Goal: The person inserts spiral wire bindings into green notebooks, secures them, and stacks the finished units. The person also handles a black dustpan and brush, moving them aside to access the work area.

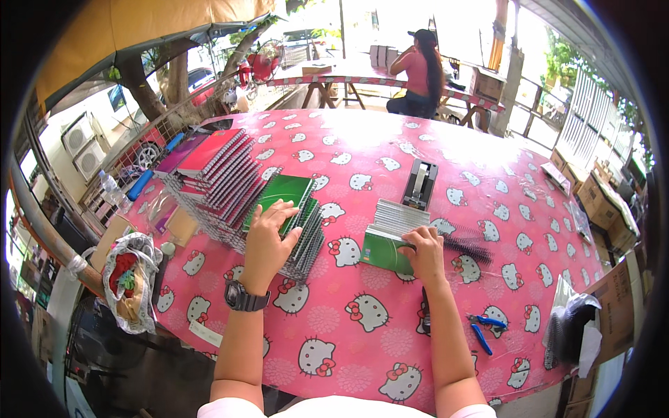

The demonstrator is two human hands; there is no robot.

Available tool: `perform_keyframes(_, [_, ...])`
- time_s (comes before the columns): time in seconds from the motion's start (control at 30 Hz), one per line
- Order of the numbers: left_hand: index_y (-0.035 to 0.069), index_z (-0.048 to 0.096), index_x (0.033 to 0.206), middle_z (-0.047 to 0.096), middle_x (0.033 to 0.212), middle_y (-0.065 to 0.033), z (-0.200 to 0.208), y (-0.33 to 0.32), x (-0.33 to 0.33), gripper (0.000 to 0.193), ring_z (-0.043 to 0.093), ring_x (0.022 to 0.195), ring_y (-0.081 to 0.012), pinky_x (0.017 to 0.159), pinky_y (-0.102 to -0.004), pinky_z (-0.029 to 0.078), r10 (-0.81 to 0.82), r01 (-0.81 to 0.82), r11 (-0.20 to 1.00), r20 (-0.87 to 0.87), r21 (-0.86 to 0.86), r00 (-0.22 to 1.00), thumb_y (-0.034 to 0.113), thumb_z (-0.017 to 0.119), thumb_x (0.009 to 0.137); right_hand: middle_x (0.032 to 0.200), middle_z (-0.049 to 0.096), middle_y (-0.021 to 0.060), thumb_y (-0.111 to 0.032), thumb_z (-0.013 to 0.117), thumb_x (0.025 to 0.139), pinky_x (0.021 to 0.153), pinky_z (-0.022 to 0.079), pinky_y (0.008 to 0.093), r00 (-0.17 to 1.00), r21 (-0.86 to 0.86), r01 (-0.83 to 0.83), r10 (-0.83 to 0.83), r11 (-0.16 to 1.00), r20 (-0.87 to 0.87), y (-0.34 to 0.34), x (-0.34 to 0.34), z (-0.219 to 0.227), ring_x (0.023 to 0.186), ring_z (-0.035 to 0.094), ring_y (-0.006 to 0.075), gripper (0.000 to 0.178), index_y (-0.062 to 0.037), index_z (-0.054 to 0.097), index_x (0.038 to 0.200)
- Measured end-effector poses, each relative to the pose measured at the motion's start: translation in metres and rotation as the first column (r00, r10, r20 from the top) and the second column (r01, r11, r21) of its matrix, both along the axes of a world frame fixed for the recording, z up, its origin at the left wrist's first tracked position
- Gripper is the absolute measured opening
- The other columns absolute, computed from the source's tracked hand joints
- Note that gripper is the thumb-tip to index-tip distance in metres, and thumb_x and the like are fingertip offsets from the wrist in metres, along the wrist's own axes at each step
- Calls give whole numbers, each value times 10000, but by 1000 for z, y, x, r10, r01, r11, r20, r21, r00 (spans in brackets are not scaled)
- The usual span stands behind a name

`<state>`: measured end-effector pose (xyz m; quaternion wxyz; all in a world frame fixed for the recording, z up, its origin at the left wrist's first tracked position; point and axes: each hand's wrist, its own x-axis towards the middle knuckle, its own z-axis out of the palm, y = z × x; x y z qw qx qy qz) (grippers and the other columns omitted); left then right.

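My left hand [270,240], a dark watch on its wrist, rests with spread fingers on the green cover [289,189] atop a stack of spiral-bound notebooks [306,251]. Right of it, my right hand [424,256] has its fingers bent and pressed on the edge of a green notebook [385,249] lying on the table. Against that notebook's far edge is a grey ribbed piece [401,216], whose kind I cannot make out. Black spiral binding coils [468,245] lie beside my right hand. Behind them sits a black holder with a light strip [420,182].
Tall stacks of red and purple notebooks [212,153] stand at the left. Blue-handled pliers [486,331] lie at right on the pink patterned tablecloth [334,355]. A plastic bag [129,279] hangs at the left edge; boxes [603,202] stand right. Another person [418,73] sits beyond.
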<state>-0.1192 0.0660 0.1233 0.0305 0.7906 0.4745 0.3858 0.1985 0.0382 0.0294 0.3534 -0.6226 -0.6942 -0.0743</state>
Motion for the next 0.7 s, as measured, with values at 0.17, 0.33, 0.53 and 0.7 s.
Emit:
perform_keyframes(0.17, [75, 604, 1168, 548, 1292, -116, 0, -22, 28, 359, 448, 1270, -295, 1109, -485, 231, -4, -2, 983, 33, 185, 999, 185, 650, 829, 917, 618, 26, -123, 763, 671, 828, 403, 391, 999, 104, -21, 25, 994, -38, 0, 3, -5, 992, 536, 246, 260, -103, 668, 912])
perform_keyframes(0.33, [97, 538, 1254, 520, 1312, -117, -15, -59, 63, 459, 429, 1285, -320, 1104, -504, 229, -293, 269, 923, 51, 274, 955, 157, 657, 815, 823, 610, 91, -77, 741, 688, 723, 467, 391, 963, 91, -97, 117, 991, -242, -13, -7, 19, 828, 588, 295, 219, -45, 632, 875])
perform_keyframes(0.53, [98, 379, 1387, 569, 1199, -106, -93, -63, 108, 605, 516, 1178, -283, 1099, -490, 243, -387, 408, 910, -210, 71, 898, 69, 611, 828, 797, 607, 127, -75, 759, 677, 688, 494, 350, 862, -110, -327, 248, 939, -443, -66, -43, 12, 762, 614, 279, 253, -13, 610, 871])
perform_keyframes(0.7, [121, 569, 1255, 599, 965, -10, -112, -63, 103, 485, 566, 893, -185, 859, -367, 386, -450, 464, 880, -132, 103, 883, 4, 562, 785, 843, 652, 86, -115, 768, 731, 707, 499, 325, 754, -257, -565, 364, 784, -546, -74, -1, 17, 793, 619, 211, 259, -36, 652, 949])
